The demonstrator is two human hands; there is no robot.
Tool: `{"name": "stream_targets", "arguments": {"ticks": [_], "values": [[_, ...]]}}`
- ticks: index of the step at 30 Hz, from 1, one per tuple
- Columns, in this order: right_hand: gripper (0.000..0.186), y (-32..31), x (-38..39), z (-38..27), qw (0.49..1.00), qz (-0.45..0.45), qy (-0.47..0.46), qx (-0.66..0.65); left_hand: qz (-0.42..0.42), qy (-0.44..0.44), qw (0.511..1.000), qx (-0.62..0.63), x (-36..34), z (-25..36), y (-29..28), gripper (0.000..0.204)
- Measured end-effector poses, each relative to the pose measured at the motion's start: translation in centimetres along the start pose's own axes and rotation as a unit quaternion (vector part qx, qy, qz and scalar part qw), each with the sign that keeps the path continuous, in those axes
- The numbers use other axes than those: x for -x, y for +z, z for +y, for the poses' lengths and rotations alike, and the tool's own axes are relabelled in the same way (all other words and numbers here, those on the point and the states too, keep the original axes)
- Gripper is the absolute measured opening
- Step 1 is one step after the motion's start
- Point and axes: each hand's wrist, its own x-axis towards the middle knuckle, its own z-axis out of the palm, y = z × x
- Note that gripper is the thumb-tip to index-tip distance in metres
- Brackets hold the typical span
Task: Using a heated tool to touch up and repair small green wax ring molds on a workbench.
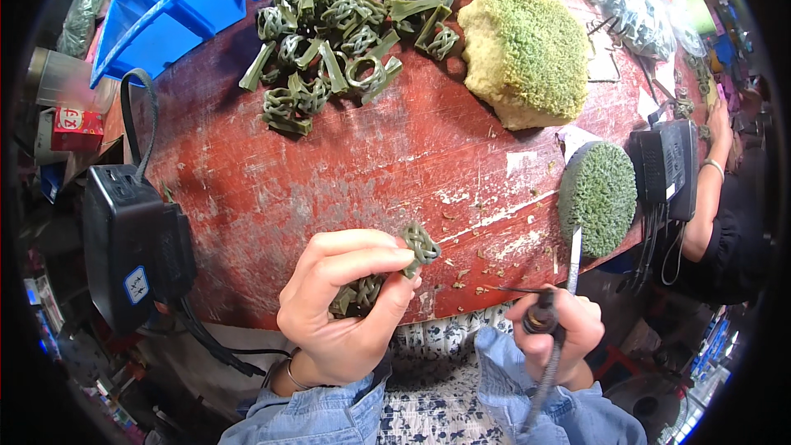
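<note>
My left hand point(342, 301) is closed over the table's near edge, pinching a dark green woven-band ring point(421, 245) between thumb and fingers. More of the same green woven work point(359, 295) shows inside the curled fingers; how it joins the ring is hidden. To the right, my right hand point(573, 325) grips a dark-handled, pen-like tool point(540, 315) with a thin pointed tip. Its tip points left toward the ring, apart from it. A grey ribbed cord point(548, 375) runs down by this hand.
Several green rings with stems point(329, 41) lie heaped at the back of the red table point(272, 173). A yellow-green sponge-like block point(527, 53), a round green pad point(606, 198) and black boxes point(124, 239) stand around. A blue bin point(177, 12) is far left; another person's arm point(710, 185) is at right.
</note>
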Motion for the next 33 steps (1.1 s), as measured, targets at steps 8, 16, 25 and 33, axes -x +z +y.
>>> {"name": "stream_targets", "arguments": {"ticks": [8,16,25,33], "values": [[0.057,-1.2,0.1,-1.8,0.845,0.005,0.152,-0.513,-0.050,-0.040,0.989,0.132,-0.1,0.1,-0.4,0.019],[0.029,0.0,-1.7,-1.6,0.903,0.114,0.285,-0.302,-0.167,-0.273,0.850,0.419,-0.4,1.4,-1.2,0.030],[0.020,0.4,-1.6,-3.6,0.905,0.130,0.132,-0.383,-0.149,-0.361,0.821,0.418,0.2,2.2,-0.3,0.035],[0.018,0.5,-2.5,-4.1,0.904,0.075,0.042,-0.420,-0.151,-0.342,0.834,0.406,0.7,2.4,-0.3,0.033]]}}
